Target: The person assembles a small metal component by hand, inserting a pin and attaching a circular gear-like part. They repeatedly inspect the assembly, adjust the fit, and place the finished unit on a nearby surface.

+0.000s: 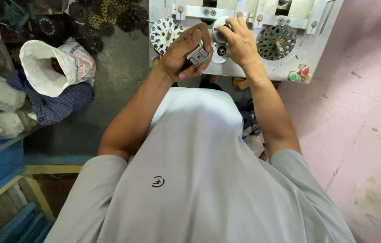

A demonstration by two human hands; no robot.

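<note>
Left hand (pixel 182 51) grips a small metal block (pixel 198 56); right hand (pixel 240 41) clasps the white hub (pixel 220 26).

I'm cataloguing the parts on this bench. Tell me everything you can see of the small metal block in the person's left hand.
The small metal block is grey, dull and machined-looking, roughly rectangular with a raised stepped middle and a groove across its face. The left hand grips it, fingers curled around it and thumb along its upper edge, so only one face shows. It is held tilted in the air just in front of the machine panel, left of the right hand, which it does not visibly touch.
</note>
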